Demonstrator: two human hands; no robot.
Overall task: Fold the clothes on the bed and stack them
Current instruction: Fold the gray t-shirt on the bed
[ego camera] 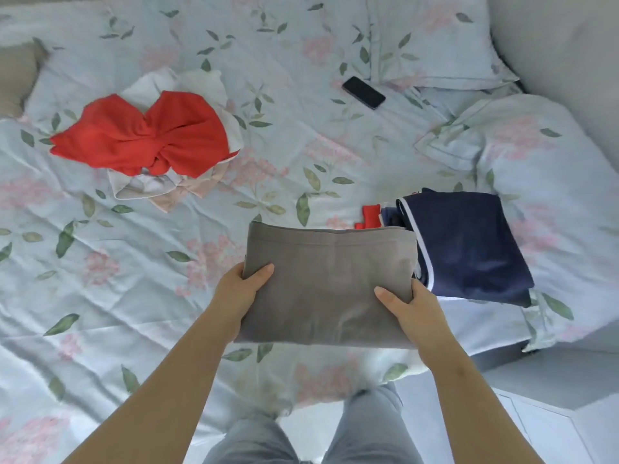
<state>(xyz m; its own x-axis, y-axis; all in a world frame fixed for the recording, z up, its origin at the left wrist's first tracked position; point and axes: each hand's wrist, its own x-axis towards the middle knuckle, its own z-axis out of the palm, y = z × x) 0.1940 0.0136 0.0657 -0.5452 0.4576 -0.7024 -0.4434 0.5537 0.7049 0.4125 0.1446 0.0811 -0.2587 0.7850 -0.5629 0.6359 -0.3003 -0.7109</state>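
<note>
Head view, grey cloth: a flat, folded grey rectangle of soft fabric [328,283] is held over the near side of the pale floral bedspread [134,262]. Its right edge overlaps the navy pile.
Left hand: the left hand [239,289] grips the cloth's left edge, thumb on top and fingers hidden beneath.
Right hand: the right hand [407,309] grips the right edge the same way.
Stack: a folded navy garment with white trim [469,242] lies on the right, with a small red piece [370,216] showing at its far-left corner.
Unfolded: a crumpled red garment [147,135] sits on white and beige clothes [160,192], well apart at far left.
Other: a black phone [363,92] lies near the pillow [435,38].
Handling: the cloth is probably light and limp, and would sag or fall open if held by 1 edge. Holding the 2 short sides, with fingers beneath, should keep it level for setting on the navy pile.
</note>
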